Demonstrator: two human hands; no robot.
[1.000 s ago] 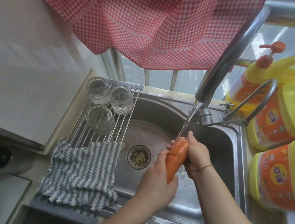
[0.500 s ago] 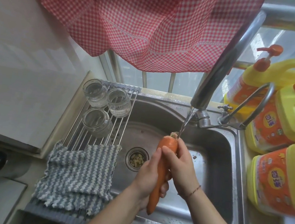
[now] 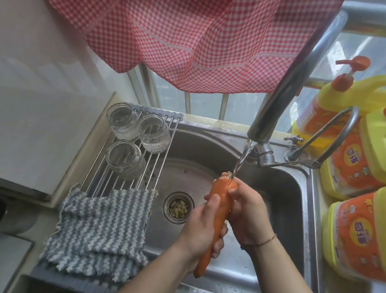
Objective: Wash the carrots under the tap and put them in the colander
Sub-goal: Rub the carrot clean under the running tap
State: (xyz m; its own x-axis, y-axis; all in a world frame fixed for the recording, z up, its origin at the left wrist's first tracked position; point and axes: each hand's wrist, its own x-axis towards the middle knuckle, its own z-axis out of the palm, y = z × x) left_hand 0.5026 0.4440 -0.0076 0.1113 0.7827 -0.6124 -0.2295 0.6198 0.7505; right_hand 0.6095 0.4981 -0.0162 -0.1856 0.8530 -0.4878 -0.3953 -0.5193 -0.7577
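A long orange carrot (image 3: 217, 212) stands almost upright over the steel sink (image 3: 288, 197), thick end up under the running stream from the tap (image 3: 281, 94). My left hand (image 3: 202, 230) grips its lower half, fingers curled round it. My right hand (image 3: 245, 208) wraps the upper part, thumb near the top. The pointed tip sticks out below my left hand. No colander is in view.
A roll-up drying rack (image 3: 153, 165) on the sink's left holds three glass jars (image 3: 124, 160) and a grey striped cloth (image 3: 101, 227). Yellow detergent bottles (image 3: 359, 230) crowd the right counter. The drain strainer (image 3: 178, 208) holds food scraps. A red checked curtain (image 3: 189, 29) hangs above.
The carrot has swung from tilted to nearly upright, its top now under the stream. My left hand has slid lower along it while the right stays near the top.
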